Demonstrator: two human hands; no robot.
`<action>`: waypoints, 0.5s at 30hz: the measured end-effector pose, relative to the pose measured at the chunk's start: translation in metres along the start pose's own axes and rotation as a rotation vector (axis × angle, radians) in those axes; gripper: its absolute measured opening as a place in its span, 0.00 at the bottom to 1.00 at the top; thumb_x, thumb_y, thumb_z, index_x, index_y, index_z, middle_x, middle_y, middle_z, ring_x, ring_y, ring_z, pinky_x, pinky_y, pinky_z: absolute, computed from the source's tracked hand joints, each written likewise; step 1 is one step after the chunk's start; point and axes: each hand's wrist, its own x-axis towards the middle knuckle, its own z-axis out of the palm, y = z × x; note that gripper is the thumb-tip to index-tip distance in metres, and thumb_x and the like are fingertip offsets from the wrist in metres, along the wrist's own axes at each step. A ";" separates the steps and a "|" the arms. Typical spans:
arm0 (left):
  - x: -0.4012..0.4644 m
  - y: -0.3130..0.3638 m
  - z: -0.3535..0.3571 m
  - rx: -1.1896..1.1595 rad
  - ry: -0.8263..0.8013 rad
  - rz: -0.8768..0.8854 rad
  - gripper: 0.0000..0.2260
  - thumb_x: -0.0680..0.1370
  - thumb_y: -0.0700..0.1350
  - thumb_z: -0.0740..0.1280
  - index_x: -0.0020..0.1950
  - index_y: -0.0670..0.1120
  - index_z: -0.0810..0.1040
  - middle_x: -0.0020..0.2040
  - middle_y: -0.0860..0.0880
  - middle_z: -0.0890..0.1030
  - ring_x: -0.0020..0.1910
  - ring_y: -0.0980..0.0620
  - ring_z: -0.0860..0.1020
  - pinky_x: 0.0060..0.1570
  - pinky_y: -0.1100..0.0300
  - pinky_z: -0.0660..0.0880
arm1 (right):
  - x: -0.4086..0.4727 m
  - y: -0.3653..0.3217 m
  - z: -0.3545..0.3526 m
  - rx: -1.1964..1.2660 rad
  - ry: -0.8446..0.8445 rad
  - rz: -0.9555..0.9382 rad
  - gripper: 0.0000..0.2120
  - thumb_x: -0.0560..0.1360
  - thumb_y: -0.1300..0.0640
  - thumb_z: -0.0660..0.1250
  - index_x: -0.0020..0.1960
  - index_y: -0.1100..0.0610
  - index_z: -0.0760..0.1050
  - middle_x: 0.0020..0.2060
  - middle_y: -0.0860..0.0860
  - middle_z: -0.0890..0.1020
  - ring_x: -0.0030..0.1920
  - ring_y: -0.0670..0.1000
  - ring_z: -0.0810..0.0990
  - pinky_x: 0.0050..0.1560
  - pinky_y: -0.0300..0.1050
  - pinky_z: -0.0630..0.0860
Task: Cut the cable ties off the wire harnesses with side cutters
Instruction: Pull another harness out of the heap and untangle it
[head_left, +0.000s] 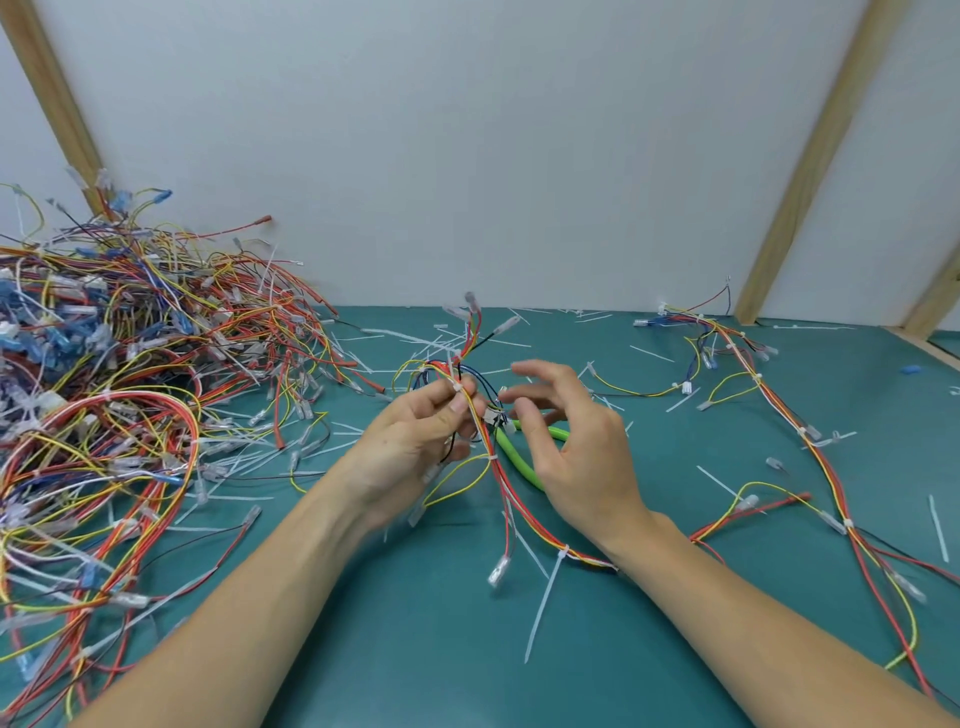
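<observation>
My left hand (415, 441) grips a wire harness (498, 483) of red, yellow, blue and black wires above the middle of the green mat. A white cable tie (457, 387) binds the bundle right at my left fingertips. Another white cable tie (543, 603) with a long tail sits lower on the same harness, near my right wrist. My right hand (576, 441) hovers just right of the bundle with fingers spread and relaxed, holding nothing. The green-handled side cutters (511, 454) lie on the mat under my right hand, partly hidden by it.
A large heap of wire harnesses (119, 395) fills the left side. Another long harness (779, 415) sprawls over the right of the green mat (415, 649). Several cut white tie pieces (717, 483) are scattered around. A white wall with wooden battens stands behind.
</observation>
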 end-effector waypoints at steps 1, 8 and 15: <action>0.000 0.000 -0.002 -0.033 -0.017 -0.002 0.01 0.81 0.44 0.64 0.52 0.49 0.74 0.43 0.54 0.77 0.40 0.58 0.72 0.47 0.59 0.66 | 0.000 0.001 0.000 -0.001 -0.012 0.000 0.09 0.81 0.55 0.66 0.60 0.50 0.78 0.46 0.39 0.86 0.46 0.42 0.86 0.49 0.49 0.82; 0.001 0.002 -0.007 -0.181 0.015 0.033 0.05 0.78 0.44 0.64 0.53 0.51 0.76 0.44 0.55 0.80 0.42 0.59 0.76 0.46 0.65 0.76 | -0.002 -0.009 -0.004 0.015 -0.167 -0.012 0.13 0.80 0.48 0.64 0.41 0.52 0.80 0.30 0.44 0.80 0.31 0.50 0.79 0.38 0.53 0.78; 0.005 0.002 -0.006 -0.119 0.208 0.060 0.04 0.76 0.47 0.67 0.51 0.52 0.76 0.46 0.56 0.83 0.39 0.59 0.77 0.37 0.67 0.73 | -0.002 -0.014 -0.006 -0.044 -0.260 -0.028 0.06 0.74 0.49 0.71 0.44 0.51 0.82 0.33 0.40 0.83 0.37 0.45 0.83 0.42 0.49 0.80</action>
